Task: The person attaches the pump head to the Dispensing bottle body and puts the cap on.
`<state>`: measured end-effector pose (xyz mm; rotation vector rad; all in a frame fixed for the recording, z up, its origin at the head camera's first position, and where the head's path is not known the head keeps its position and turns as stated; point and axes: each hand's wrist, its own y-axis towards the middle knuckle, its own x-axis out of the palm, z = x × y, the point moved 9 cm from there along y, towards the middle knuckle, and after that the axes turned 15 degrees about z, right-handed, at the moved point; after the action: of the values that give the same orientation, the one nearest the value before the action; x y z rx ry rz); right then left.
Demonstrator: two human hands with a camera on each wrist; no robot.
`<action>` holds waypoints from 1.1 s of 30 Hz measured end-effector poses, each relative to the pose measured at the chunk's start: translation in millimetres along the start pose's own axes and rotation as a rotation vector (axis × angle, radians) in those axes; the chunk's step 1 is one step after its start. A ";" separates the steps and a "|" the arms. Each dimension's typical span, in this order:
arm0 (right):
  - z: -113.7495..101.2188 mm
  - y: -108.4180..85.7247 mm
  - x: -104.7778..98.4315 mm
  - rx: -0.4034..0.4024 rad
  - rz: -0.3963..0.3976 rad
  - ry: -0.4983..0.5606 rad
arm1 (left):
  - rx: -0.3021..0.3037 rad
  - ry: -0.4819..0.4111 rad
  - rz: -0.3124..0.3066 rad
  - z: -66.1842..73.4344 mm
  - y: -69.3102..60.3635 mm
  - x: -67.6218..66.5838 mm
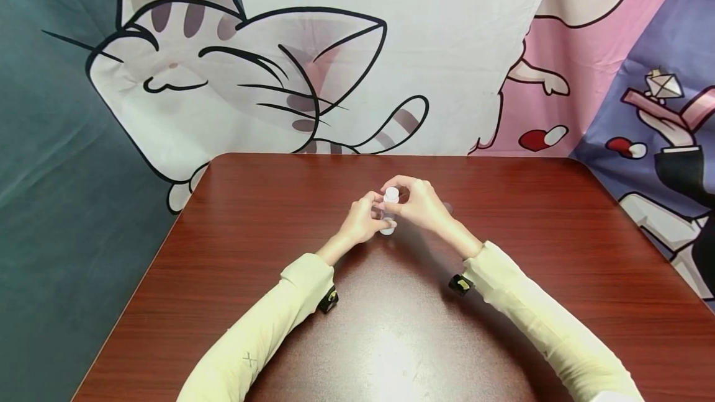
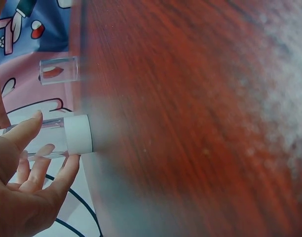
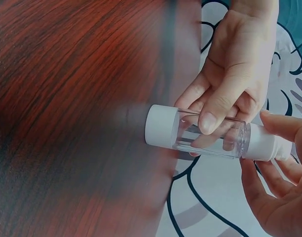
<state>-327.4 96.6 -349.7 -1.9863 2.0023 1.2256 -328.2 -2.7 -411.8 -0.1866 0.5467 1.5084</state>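
1. A slim clear bottle (image 3: 225,145) is held over the table (image 1: 268,216), roughly midway between its left and right edges and closer to the far edge.
2. The bottle stands close to upright, its long axis running nearly vertical; the white base (image 2: 78,134) points down at the tabletop and the white top (image 3: 262,143) points up.
3. Whether the base touches the table or sits just above it, I cannot tell.
4. The left hand (image 1: 360,222) grips the clear middle, thumb on one side and fingers on the other.
5. The right hand (image 1: 423,203) holds the white top, its thumb and fingers spread to either side of it.
6. A clear open-looking cylinder (image 2: 59,70) stands on the table just beyond the right hand, toward the right edge, its long axis also upright.
7. Behind the far edge hangs a cloth (image 1: 447,48) printed with a cartoon cat.
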 end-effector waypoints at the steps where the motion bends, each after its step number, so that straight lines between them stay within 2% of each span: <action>1: 0.4 0.1 -0.1 0.001 0.006 -0.006 | 0.000 -0.003 0.000 0.0 -0.1 0.0; 13: 0.5 1.8 1.0 0.001 0.033 -0.042 | -0.003 -0.014 0.004 0.3 0.5 -1.0; 20: -2.9 0.1 1.6 -0.003 0.018 -0.033 | 0.035 0.061 0.024 1.4 1.1 -3.1; 25: -4.1 0.2 -0.3 0.003 -0.047 0.067 | -0.001 0.016 0.003 0.1 0.4 -1.4; 30: -12.2 -1.0 2.0 -0.102 -0.157 0.107 | -0.013 -0.007 -0.009 0.4 0.0 -0.6; 33: -13.6 -1.6 3.0 -0.133 -0.190 0.107 | -0.004 -0.006 -0.015 1.2 0.0 0.2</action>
<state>-320.1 86.7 -342.9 -2.2893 1.7654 1.2646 -328.0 -2.0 -410.9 -0.1887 0.5364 1.4953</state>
